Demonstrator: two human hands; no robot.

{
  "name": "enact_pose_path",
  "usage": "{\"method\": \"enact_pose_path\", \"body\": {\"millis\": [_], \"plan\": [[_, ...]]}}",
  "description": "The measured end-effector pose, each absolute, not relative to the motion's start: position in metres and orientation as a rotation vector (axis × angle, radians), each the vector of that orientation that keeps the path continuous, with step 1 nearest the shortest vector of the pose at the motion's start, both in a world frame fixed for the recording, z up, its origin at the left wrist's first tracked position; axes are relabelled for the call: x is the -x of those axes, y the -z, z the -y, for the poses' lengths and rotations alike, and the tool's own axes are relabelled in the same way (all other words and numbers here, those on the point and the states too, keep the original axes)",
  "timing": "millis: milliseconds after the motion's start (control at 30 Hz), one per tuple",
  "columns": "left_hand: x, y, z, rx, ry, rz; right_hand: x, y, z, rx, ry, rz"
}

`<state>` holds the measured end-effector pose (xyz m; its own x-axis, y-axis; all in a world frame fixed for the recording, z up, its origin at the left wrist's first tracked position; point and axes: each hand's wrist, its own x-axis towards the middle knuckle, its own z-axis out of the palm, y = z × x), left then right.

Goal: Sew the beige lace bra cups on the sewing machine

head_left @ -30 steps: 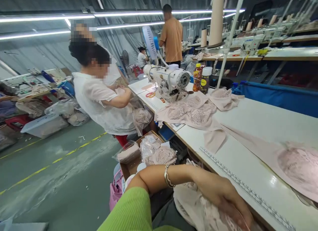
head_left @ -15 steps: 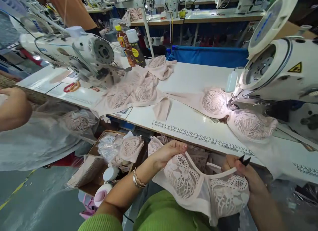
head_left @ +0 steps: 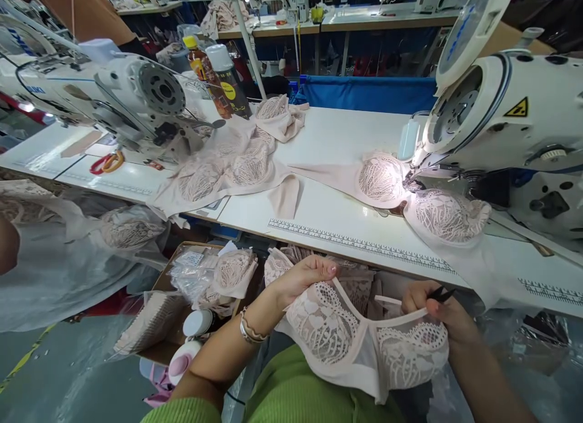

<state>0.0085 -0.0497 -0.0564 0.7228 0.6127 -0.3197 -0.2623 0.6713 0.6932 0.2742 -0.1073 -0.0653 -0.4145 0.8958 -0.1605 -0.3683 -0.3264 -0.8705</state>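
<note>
While both hands hold it over the lap, the lace bra (head_left: pixel 359 344) hangs just below the near edge of the counter (head_left: pixel 346 144), cups facing up, stretched flat between the two grips, likely so the top edge stays taut and easy to check. Left hand (head_left: pixel 303 277): grip closed, pinching the top of the left cup, thumb on the strap end. Right hand (head_left: pixel 439 307): grip closed on the right cup's upper edge, and it also carries small black snips (head_left: pixel 441 294), blades pointing away from the fabric. On the counter just beyond the bra, a ruler strip (head_left: pixel 359 244) runs along the near edge. Further back on the counter, a second bra (head_left: pixel 410 195) sits under the needle of the right sewing machine (head_left: pixel 505 113), lit by its lamp, so it's parked at the stitch point. Left of that, a pile of bras (head_left: pixel 228 168) lies beside another sewing machine (head_left: pixel 113 95), with two bottles (head_left: pixel 214 77) behind. Below the counter's left end, a box of bagged pieces (head_left: pixel 204 283) stands within arm's reach. A co-worker's sleeve (head_left: pixel 50 271) shows far left.
</note>
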Motion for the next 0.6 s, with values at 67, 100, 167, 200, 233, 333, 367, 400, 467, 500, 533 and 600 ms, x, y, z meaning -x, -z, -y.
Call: {"method": "enact_pose_path", "body": {"millis": [67, 100, 167, 200, 233, 333, 367, 400, 467, 500, 533, 600], "plan": [[-0.008, 0.056, 0.049, -0.678, -0.521, -0.559, -0.277, 0.065, 0.108, 0.844, -1.856, 1.034], [-0.008, 0.056, 0.049, -0.686, -0.521, -0.551, -0.279, 0.065, 0.108, 0.836, -1.860, 1.055], [-0.008, 0.056, 0.048, -0.702, -0.526, -0.542, -0.281, 0.065, 0.108, 0.802, -1.872, 1.074], [-0.008, 0.056, 0.048, -0.708, -0.529, -0.540, -0.281, 0.065, 0.108, 0.781, -1.872, 1.077], [-0.008, 0.056, 0.048, -0.714, -0.532, -0.538, -0.281, 0.066, 0.108, 0.760, -1.869, 1.081], [-0.009, 0.057, 0.049, -0.731, -0.537, -0.535, -0.280, 0.067, 0.109, 0.714, -1.860, 1.100], [-0.009, 0.057, 0.049, -0.738, -0.539, -0.535, -0.280, 0.068, 0.109, 0.699, -1.854, 1.112], [-0.008, 0.057, 0.049, -0.745, -0.542, -0.535, -0.280, 0.068, 0.110, 0.686, -1.847, 1.121], [-0.008, 0.057, 0.049, -0.757, -0.547, -0.536, -0.281, 0.070, 0.111, 0.684, -1.803, 1.163], [-0.007, 0.057, 0.048, -0.764, -0.553, -0.538, -0.283, 0.070, 0.112, 0.691, -1.773, 1.196], [-0.007, 0.057, 0.048, -0.771, -0.559, -0.539, -0.286, 0.070, 0.111, 0.704, -1.747, 1.235], [-0.008, 0.054, 0.048, -0.793, -0.566, -0.538, -0.291, 0.066, 0.107, 0.725, -1.723, 1.315]]}}
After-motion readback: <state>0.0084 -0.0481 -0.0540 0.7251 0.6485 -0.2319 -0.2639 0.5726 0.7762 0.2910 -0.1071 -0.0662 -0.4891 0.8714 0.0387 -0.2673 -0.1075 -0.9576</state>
